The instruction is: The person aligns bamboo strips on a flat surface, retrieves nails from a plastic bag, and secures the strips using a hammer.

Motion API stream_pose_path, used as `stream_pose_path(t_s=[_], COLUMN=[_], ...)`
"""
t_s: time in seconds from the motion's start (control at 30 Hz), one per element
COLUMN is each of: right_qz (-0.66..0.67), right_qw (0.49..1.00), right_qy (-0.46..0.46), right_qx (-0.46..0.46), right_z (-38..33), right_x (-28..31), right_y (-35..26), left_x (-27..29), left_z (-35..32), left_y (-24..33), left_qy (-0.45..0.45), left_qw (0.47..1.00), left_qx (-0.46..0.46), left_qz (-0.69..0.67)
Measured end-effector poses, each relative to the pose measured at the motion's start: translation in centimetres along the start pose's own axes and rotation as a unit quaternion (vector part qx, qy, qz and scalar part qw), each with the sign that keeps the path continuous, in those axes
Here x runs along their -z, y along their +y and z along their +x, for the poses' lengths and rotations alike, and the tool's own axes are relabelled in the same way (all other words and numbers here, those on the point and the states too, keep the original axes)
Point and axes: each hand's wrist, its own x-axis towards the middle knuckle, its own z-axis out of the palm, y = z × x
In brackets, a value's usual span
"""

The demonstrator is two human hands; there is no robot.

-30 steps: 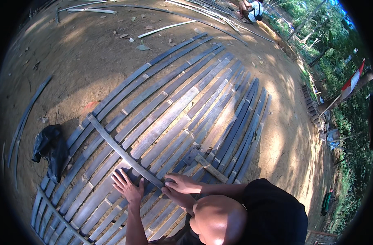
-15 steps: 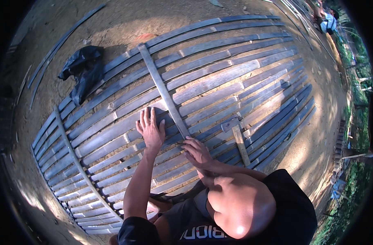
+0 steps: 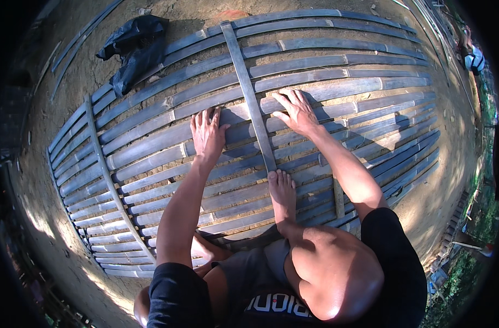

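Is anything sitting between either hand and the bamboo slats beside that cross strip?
Nothing visible. The left hand and right hand both lie flat, directly on the bamboo slats, one on each side of the cross strip. A bare foot rests at the strip's near end.

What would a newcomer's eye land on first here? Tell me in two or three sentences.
First, the wide mat of split bamboo slats spread over the dirt ground, filling the middle of the view. On it, the left hand and right hand press flat either side of a crosswise bamboo strip, with a bare foot at the strip's near end. A crumpled black plastic bag lies at the mat's upper left edge.
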Motion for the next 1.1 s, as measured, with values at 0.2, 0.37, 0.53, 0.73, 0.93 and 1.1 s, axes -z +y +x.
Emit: stream_pose_path(t_s=[0.2, 0.37, 0.53, 0.73, 0.93, 1.1], right_qz=[-0.031, -0.064, -0.072, -0.081, -0.228, -0.090], right_qw=[0.997, 0.988, 0.978, 0.970, 0.954, 0.980], right_qy=[0.037, 0.082, 0.130, 0.158, 0.127, 0.145], right_qx=[0.066, 0.117, 0.150, 0.165, 0.149, 0.102], right_z=[0.5, 0.7, 0.5, 0.8, 0.6, 0.5], right_x=[-0.8, -2.0, -2.3, -2.6, -3.3, -3.2], right_y=[1.3, 2.3, 2.4, 2.5, 2.7, 2.5], left_x=[-1.1, -1.7, -1.6, -2.1, -2.4, -2.1], left_z=[-0.4, -0.5, -0.5, -0.7, -0.7, -0.1], left_y=[-0.5, -0.5, -0.2, -0.3, -1.3, -0.7], left_qy=[0.035, 0.042, 0.055, 0.076, 0.093, 0.079], left_qw=[0.997, 0.997, 0.997, 0.995, 0.991, 0.994], left_qx=[-0.045, -0.048, -0.046, -0.047, -0.084, -0.074], left_qz=[0.046, 0.042, 0.034, 0.033, 0.041, -0.003])
